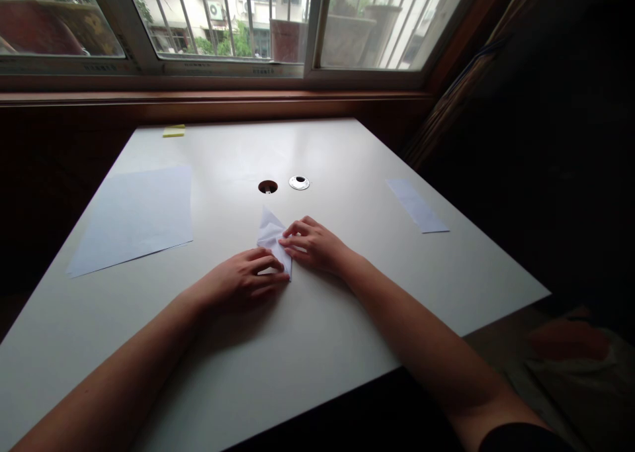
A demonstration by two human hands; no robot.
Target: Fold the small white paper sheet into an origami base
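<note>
A small white folded paper (272,233) lies on the white table, its pointed tip toward the window and layered creases across its middle. At its lower left side is my left hand (248,274), fingers bent over the edge and gripping it near the bottom corner. My right hand (312,243) pinches the paper's right edge with its fingertips. Parts of the lower folds are hidden under my fingers.
Large white paper sheets (139,217) lie on the left of the table (317,353). A paper strip (417,206) is at the right, a yellow sticky-note pad (174,131) at the back left. Beyond my hands are a round cable hole (268,186) and its cover (299,183).
</note>
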